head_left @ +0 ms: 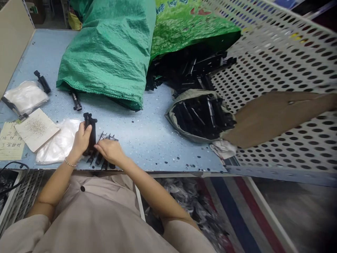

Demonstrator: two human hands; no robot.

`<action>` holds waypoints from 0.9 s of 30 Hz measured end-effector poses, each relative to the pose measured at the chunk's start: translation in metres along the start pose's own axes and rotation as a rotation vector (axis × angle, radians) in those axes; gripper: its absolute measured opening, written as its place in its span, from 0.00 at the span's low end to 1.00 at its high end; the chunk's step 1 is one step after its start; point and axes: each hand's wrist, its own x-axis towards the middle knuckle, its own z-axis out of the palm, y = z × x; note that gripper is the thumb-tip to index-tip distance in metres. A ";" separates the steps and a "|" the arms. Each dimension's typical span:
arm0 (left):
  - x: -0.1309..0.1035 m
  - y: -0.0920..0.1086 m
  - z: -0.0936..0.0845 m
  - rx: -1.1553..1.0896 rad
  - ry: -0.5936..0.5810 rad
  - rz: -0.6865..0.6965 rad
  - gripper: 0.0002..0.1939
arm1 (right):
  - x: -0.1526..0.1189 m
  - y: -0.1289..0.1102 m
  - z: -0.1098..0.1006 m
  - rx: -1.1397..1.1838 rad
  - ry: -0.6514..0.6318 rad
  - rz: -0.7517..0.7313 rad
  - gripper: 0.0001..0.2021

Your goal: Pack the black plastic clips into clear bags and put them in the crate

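At the near edge of a speckled blue table (158, 151), a person's left hand (82, 140) grips a long black part (91, 131) — thumb pressed over it — while the right hand (110, 150) works close by its right side, fingers curled; whether they pinch anything, one cannot tell. Dark slender pieces (105, 164) lie beneath that hand — a green sack (105, 56) slumps on the far side.

Black part (92, 136) in left hand (81, 139)
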 end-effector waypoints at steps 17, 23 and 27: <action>0.012 -0.013 -0.015 -0.393 0.135 -0.022 0.28 | 0.140 0.009 -0.002 0.601 -0.177 0.446 0.23; 0.000 0.011 0.004 -0.650 -0.056 -0.115 0.24 | 0.037 0.002 -0.021 0.773 -0.133 0.318 0.29; -0.026 0.016 0.021 -0.554 -0.208 -0.129 0.21 | 0.048 0.001 -0.041 0.212 0.293 0.194 0.28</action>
